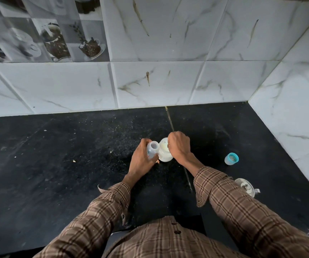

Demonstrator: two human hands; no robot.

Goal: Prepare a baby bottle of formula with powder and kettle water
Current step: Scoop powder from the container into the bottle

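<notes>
An open clear baby bottle [152,148] stands on the black counter [66,155], and my left hand [142,159] is wrapped around its body. Touching it on the right is an open white jar of pale powder [164,152]. My right hand [179,146] is closed over the jar's mouth, fingers bunched as if pinching something small inside; what it holds is hidden. The bottle's teal-ringed cap [232,158] lies apart to the right.
A round metal lid [245,187] lies at the right, near my right sleeve. White marble-look tiled walls [150,84] close off the back and the right side. Crumbs are scattered across the counter.
</notes>
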